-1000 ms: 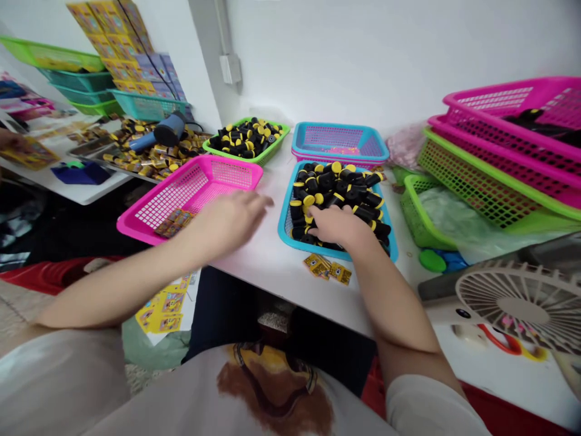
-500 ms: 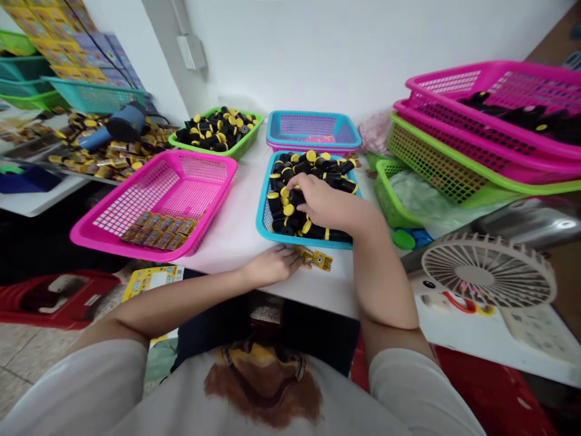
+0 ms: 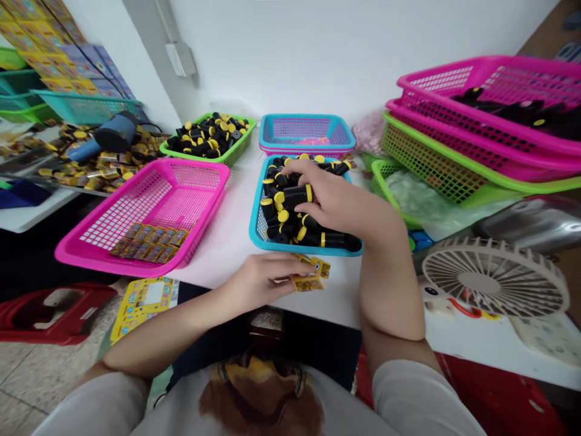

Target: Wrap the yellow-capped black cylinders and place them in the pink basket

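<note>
My right hand (image 3: 333, 197) is over the blue basket (image 3: 255, 233), fingers and thumb closed about a black cylinder with a yellow cap (image 3: 296, 196). More black cylinders with yellow caps (image 3: 313, 233) lie jumbled in the basket under it. In front of the basket, my left hand (image 3: 263, 277) pinches a small yellow printed card (image 3: 307, 283), tilted just off the white table. Another yellow printed piece (image 3: 321, 267) lies right behind it; whether the two touch I cannot tell.
Left stands a pink basket (image 3: 68, 251) with rows of small wrapped pieces (image 3: 149, 242). Behind it, a green basket (image 3: 238, 154) holds more cylinders. Stacked baskets (image 3: 436, 142) and a fan (image 3: 494, 281) crowd the right. A blue tray (image 3: 306, 118) sits at the back.
My left hand has lifted a yellow card and tilted it up from the table. My right hand has drawn a black cylinder up between thumb and fingers. The view has shifted slightly.
</note>
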